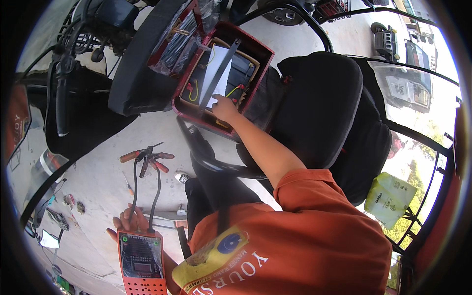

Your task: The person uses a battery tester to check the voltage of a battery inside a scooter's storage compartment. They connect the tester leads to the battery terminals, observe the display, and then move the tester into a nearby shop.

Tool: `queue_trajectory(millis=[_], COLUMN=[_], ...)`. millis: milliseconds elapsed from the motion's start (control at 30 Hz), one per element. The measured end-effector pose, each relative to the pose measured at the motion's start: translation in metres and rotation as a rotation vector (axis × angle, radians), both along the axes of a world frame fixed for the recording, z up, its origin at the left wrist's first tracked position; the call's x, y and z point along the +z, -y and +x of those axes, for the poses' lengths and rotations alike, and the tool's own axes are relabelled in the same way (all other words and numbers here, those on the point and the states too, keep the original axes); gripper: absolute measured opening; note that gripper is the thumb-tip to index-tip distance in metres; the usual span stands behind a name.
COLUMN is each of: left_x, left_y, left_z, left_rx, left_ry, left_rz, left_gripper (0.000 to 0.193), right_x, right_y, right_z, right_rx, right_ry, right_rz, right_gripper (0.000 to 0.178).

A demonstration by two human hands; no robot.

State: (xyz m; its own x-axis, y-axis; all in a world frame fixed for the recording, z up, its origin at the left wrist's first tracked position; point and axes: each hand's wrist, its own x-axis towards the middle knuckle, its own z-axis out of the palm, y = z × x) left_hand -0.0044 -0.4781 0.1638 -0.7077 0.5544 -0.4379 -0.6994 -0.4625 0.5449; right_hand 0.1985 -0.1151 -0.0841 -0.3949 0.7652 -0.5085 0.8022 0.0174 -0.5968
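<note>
Inside the red box (266, 59) sits a dark battery (241, 69), with a white sheet (215, 73) lying over part of it and a dark strap (222, 73) crossing the opening on a slant. The right hand (225, 108) reaches in at the near end of the sheet, index finger extended; whether its fingers pinch the paper or merely touch there, I cannot tell. Yellow wires (232, 91) run near the terminals on both sides. Lower down, the left hand (130, 221) supports an orange tester (132, 285) from beneath, its fingers loosely spread past the top end around the cables. Those lead to clamps (147, 160) that grip nothing on the battery.

My judgement is that this is preparation for a battery check: baring the contacts before connecting. The next move probably calls for shifting the sheet, then bringing each clamp to its own terminal. Sheet, strap and wiring look like the main obstacles.

Beyond the box, a tipped-up seat cushion (140, 54) stands at its left and a black seat (319, 103) at its right, narrowing the approach. A screwdriver (130, 189) lies on the floor (98, 162); a yellow-green bag (391, 199) hangs farther right.
</note>
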Motion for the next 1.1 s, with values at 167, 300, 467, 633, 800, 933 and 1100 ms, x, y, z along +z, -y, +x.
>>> queue_trajectory(millis=[167,300,467,633,800,933,1100], left_x=[0.002,0.009,-0.010,0.003,0.004,-0.005,-0.011], left_y=[-0.034,-0.064,-0.037,-0.019,-0.013,0.002,-0.003], left_z=[-0.008,0.001,-0.018,-0.018,-0.036,-0.037,-0.034], left_rx=[0.019,0.013,0.005,0.567,0.901,0.796,0.783], left_ry=[0.065,0.069,0.173,0.859,1.256,1.000,0.957], left_rz=[0.119,0.052,0.039,0.505,0.577,0.308,0.301], left_gripper=[0.044,0.037,0.024,0.045,0.066,0.059,0.057], right_x=[-0.069,-0.059,-0.113,-0.098,-0.092,-0.082,-0.081], right_y=[-0.056,-0.106,-0.152,-0.187,-0.205,-0.209,-0.214], right_z=[0.047,0.066,0.098,0.093,0.094,0.086,0.085], right_rx=[-0.257,-0.739,-0.781,-0.444,-0.373,-0.392,-0.249], right_ry=[0.123,0.058,0.147,0.291,0.305,0.314,0.427], right_rz=[0.048,-0.251,-0.339,-0.239,-0.208,-0.189,-0.137], right_gripper=[0.054,0.063,0.073,0.073,0.064,0.052,0.055])
